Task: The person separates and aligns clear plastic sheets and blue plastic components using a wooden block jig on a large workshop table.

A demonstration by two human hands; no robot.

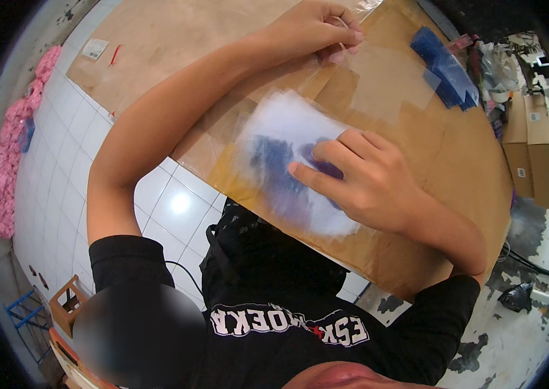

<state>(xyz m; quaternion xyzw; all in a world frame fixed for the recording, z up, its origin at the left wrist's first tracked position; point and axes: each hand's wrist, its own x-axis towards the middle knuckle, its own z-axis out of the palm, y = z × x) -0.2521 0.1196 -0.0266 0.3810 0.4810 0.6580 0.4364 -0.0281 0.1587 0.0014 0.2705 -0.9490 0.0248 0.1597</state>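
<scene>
In front of me, a blurred stack of thin white and blue sheets (268,126) lies near the table's close edge, its outer margins looking like clear plastic. My right hand (368,175) rests over it with curled fingers, thumb and index close to a dark blue patch; what they grip is hidden by the fingers and the blur. Farther up the table is my left hand (326,32), its arm curving round the left side. Its fingertips are pinched together by a thin, clear edge that I cannot make out well.
Brown paper or board (443,155) covers the table. At the far right lies a pile of dark blue packets (443,68), with a cardboard box (527,146) beyond it. A white label (95,48) and red strip (115,55) lie far left. A pink bundle (8,162) stands by the wall.
</scene>
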